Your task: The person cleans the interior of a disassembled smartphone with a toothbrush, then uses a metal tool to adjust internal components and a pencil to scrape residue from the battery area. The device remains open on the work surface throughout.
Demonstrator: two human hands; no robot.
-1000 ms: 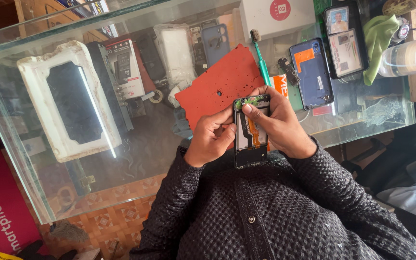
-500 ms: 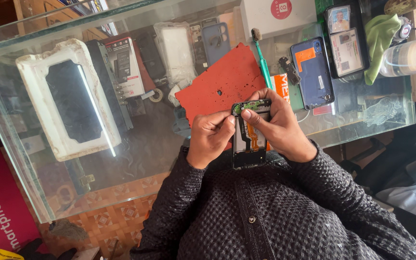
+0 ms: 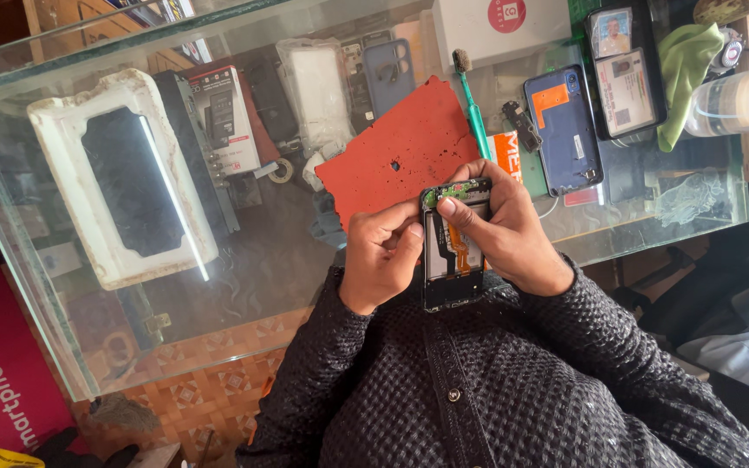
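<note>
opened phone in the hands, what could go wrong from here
1. The opened phone is held above the lap, past the glass counter edge, by the left hand and right hand; a slip could drop it.
2. The right thumb presses near the exposed green board and orange ribbon cable, which might be strained or torn.
3. The counter is crowded: the green brush and blue phone lie close and could be knocked.

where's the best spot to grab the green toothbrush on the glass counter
Probably the bare green handle of the toothbrush, pinched across its thin sides from above. It lies flat on the glass counter, bristles pointing away. Its lower end runs behind the right hand holding the opened phone, and the red mat flanks one side.
</note>
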